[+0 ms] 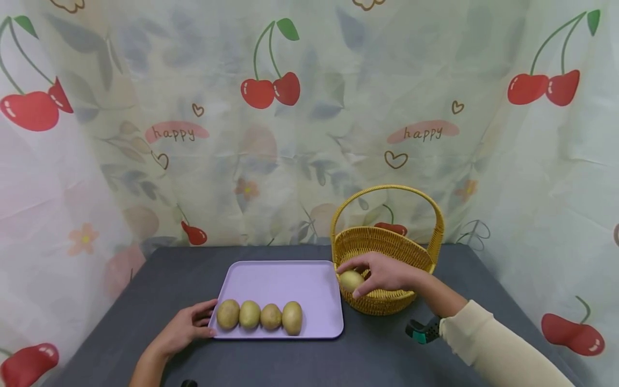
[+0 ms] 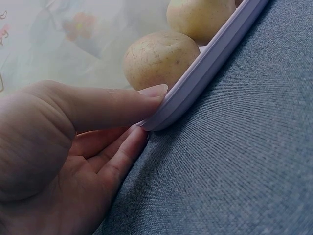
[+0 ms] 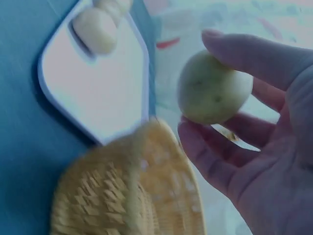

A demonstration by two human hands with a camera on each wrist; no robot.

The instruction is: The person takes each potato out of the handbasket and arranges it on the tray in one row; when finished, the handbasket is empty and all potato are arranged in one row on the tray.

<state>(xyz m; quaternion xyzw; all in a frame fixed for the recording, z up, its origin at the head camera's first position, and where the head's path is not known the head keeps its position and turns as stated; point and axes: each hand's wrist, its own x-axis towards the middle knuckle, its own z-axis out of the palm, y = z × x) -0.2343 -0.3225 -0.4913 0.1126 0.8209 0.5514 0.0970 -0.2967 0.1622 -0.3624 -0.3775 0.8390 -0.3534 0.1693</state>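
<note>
My right hand [image 1: 384, 273] grips a potato [image 1: 351, 280] between thumb and fingers, above the left rim of a woven basket [image 1: 382, 307] with a tall handle. The right wrist view shows this potato [image 3: 210, 90] held at the fingertips, with the blurred basket [image 3: 98, 196] beside it. At the near left corner of a lilac tray [image 1: 309, 290], my left hand [image 1: 186, 328] pinches the rim, thumb [image 2: 122, 104] on top and fingers against the outside. Several potatoes stand in a row along the tray's near edge, the leftmost potato [image 2: 159, 59] closest to my left thumb.
Dark grey cloth [image 1: 271, 363] covers the table. The basket stands just right of the tray, its handle [image 1: 387, 187] arching up. A cherry-printed curtain [image 1: 309, 134] hangs behind and along both sides. A black and teal wrist strap [image 1: 423, 330] hangs under my right wrist.
</note>
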